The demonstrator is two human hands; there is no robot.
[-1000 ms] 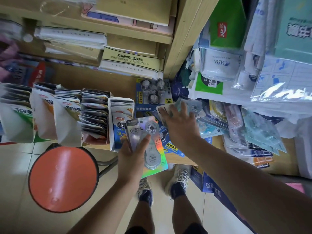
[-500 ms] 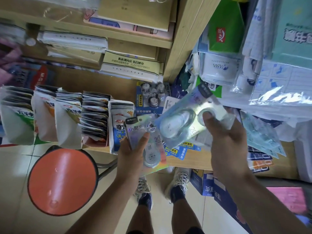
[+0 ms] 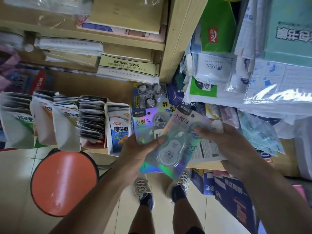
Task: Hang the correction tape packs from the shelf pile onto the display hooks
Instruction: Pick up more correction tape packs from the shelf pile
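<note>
While both hands meet over the shelf edge, these lines run from the fingers outward.

Left fingers: the left hand's (image 3: 135,149) thumb (image 3: 156,141) curls over the face of the packs and pinches them against the fingers behind, which are hidden; this reads as a stack-holding grip that keeps the collected packs flat and facing up.

Right fingers: the right hand's (image 3: 226,146) thumb (image 3: 200,130) presses on the round blister of the upper correction tape pack (image 3: 175,139), with the other fingers curled out of sight underneath, pinching its right edge; I judge the edge grip leaves the card free to slide onto the stack.

Upper pack: tilted, overlapping the lower correction tape pack (image 3: 145,127) and touching the left thumb, so it is probably being added to the left hand's stack.

Lower pack: holographic card, its hang hole (image 3: 148,113) near the top edge uncovered.

Count in hand: 2 packs plainly visible; whether more lie beneath cannot be told.

Shelf pile: the remaining packs (image 3: 256,132) lie jumbled on the wooden shelf (image 3: 287,156) just right of the hands.

Display hooks: none can be made out, so hanging is not yet begun.

Nearby: snack pouches (image 3: 67,125) hang in rows to the left; an orange stool (image 3: 64,184) stands below.
</note>
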